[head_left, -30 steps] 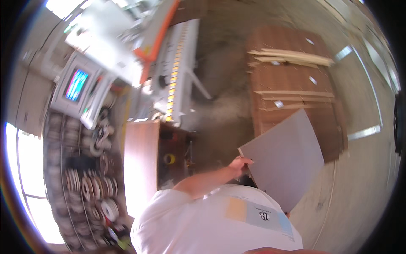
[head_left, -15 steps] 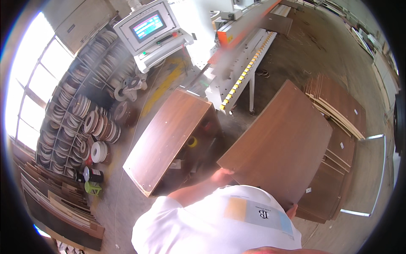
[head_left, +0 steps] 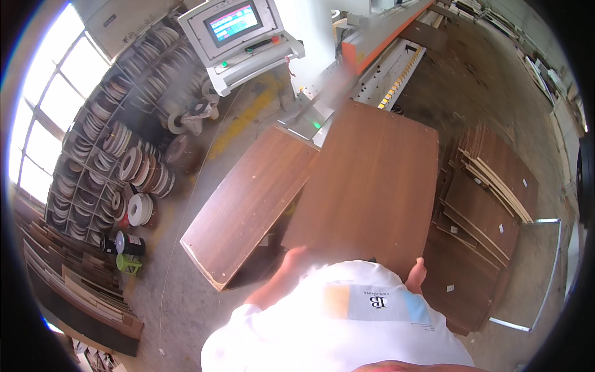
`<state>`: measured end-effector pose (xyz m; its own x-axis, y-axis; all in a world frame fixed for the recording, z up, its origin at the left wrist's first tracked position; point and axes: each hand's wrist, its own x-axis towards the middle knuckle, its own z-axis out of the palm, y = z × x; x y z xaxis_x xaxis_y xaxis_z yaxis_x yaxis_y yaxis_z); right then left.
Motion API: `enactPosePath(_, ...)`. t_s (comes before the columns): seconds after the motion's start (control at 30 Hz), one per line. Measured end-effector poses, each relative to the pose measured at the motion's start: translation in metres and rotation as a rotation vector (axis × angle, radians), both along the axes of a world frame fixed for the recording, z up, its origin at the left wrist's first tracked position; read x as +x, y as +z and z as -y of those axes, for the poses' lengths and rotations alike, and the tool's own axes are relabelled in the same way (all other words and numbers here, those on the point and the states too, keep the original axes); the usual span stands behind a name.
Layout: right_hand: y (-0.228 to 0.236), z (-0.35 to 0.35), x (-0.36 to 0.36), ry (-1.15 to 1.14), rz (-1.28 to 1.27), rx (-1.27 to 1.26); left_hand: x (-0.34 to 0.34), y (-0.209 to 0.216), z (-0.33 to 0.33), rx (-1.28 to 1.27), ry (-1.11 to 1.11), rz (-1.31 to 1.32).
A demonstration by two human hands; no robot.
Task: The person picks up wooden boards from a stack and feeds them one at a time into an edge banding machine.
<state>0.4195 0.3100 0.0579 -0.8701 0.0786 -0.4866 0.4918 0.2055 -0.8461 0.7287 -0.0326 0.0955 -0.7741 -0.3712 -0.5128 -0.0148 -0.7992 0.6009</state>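
Observation:
I hold a large dark brown wooden panel (head_left: 369, 186) flat in front of my chest. My left hand (head_left: 296, 259) grips its near left corner and my right hand (head_left: 417, 273) grips its near right edge. The panel's far end points toward the long machine (head_left: 378, 59) with an orange cover and a roller track. A second brown panel (head_left: 248, 201) lies flat just to the left, its right edge tucked under the one I carry. My white shirt hides my forearms.
A control console with a lit screen (head_left: 238, 37) stands ahead left. Racks of rolled edge strips (head_left: 118, 161) line the left wall by the windows. Stacks of brown boards (head_left: 486, 198) lie on the floor to the right.
My view swung from the board stacks toward the machine and console. The panel, earlier tilted beside me showing a grey face, now lies flat, brown side up, closer to the machine.

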Motion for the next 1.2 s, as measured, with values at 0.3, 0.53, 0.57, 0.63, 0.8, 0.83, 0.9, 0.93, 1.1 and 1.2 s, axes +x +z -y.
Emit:
enactPosePath(0.3, 0.049, 0.073, -0.015, 0.402, 0.197, -0.147, -0.031, 0.008, 0.066, 0.156, 0.147, -0.045)
enactPosePath(0.53, 0.072, 0.143, 0.010, 0.816, 0.166, -0.033, -0.037, 0.021, 0.100, -0.180, -0.366, 0.413)
enactPosePath(0.57, 0.058, 0.147, 0.010, 0.851, 0.138, -0.025, -0.034, 0.023, 0.110, -0.254, -0.402, 0.409)
enactPosePath(0.63, 0.053, 0.162, 0.015, 0.908, 0.100, 0.029, -0.021, 0.026, 0.131, -0.441, -0.395, 0.474)
enactPosePath(0.8, 0.064, 0.194, 0.018, 0.893, 0.103, 0.066, -0.014, 0.036, 0.175, -0.300, 0.002, 0.495)
enactPosePath(0.83, 0.066, 0.199, 0.018, 0.909, 0.067, 0.042, -0.015, 0.039, 0.176, -0.249, 0.059, 0.472)
enactPosePath(0.9, 0.081, 0.210, 0.017, 0.929, 0.097, 0.015, -0.015, 0.037, 0.173, -0.328, 0.026, 0.532)
enactPosePath(0.93, 0.099, 0.217, 0.015, 0.928, 0.163, 0.020, -0.016, 0.032, 0.169, -0.360, 0.007, 0.560)
enactPosePath(1.1, 0.094, 0.226, 0.012, 0.963, -0.036, 0.036, -0.029, 0.033, 0.167, -0.366, 0.040, 0.628)
enactPosePath(1.2, 0.092, 0.234, 0.009, 0.969, -0.018, 0.052, -0.028, 0.038, 0.164, -0.359, 0.066, 0.671)
